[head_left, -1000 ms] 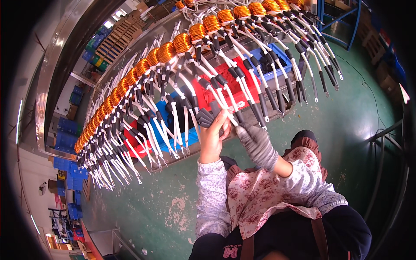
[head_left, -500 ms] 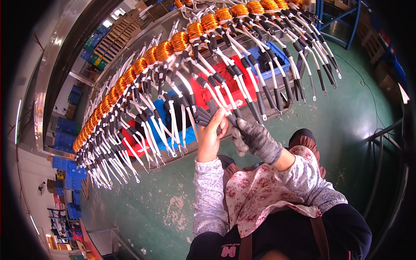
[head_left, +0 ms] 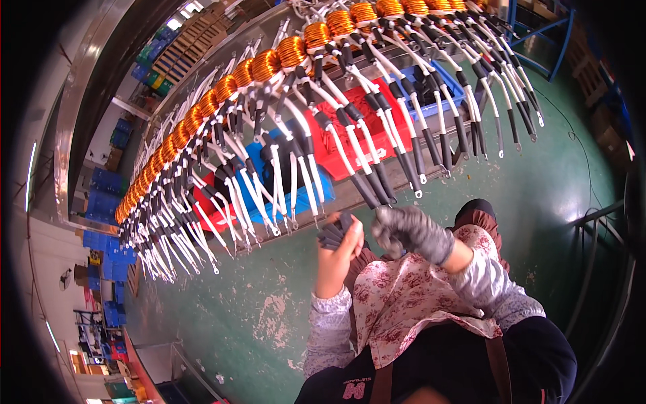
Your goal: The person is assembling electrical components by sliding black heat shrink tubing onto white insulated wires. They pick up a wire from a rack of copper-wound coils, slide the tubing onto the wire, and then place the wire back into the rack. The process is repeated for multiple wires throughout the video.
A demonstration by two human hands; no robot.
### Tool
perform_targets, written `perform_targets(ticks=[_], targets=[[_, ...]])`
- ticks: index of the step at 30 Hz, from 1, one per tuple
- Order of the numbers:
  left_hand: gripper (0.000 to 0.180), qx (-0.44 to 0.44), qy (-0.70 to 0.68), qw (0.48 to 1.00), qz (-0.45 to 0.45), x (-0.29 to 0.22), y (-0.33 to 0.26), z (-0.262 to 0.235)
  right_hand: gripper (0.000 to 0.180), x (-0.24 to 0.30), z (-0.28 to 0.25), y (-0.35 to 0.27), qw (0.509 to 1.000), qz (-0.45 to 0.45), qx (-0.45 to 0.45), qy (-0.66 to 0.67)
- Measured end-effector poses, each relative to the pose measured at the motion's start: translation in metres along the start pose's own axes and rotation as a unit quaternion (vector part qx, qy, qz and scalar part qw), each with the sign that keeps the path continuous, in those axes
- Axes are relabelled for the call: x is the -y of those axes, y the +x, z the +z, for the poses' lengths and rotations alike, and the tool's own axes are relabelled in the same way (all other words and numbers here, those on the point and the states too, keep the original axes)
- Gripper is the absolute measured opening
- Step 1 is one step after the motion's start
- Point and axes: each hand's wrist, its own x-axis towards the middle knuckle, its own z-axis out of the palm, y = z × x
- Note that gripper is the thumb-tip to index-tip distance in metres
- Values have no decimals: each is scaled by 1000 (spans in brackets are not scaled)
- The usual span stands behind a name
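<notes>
My bare left hand (head_left: 338, 259) is closed around a bundle of short black tubing pieces (head_left: 333, 232), whose ends fan out past the fingers. Close to its right, my right hand (head_left: 414, 234) wears a grey glove. Its fingers are curled together and slightly blurred; what they hold, if anything, is hidden. Just above that hand hang white leads with black sleeves (head_left: 367, 192) on their lower ends. These leads come from a long row of coils wound with copper wire (head_left: 291, 52). Many other leads end in bare metal ring terminals (head_left: 418, 194).
Below the coils stand a red bin (head_left: 330, 145), a blue bin (head_left: 316, 192) and another blue bin (head_left: 454, 91) holding dark pieces. A metal bench edge (head_left: 276, 241) runs under the hanging leads. Green floor (head_left: 262, 303) lies below, and a blue rack frame (head_left: 562, 40) stands far right.
Both hands have drawn back toward me, away from the leads. Black sleeves now show on the lead ends where my right hand was. The view has shifted slightly.
</notes>
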Motion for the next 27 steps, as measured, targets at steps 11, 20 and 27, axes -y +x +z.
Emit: perform_targets(ticks=[11,20,27], targets=[[20,89,76,993,30,23,-13,12,31,-20,23,-21,912,-349,-194,-94],[48,-80,45,994,60,7,44,-27,34,-17,11,-29,969,-181,-127,-114],[41,46,-127,990,30,-26,33,-12,38,-34,7,-16,929,-274,-119,-217]])
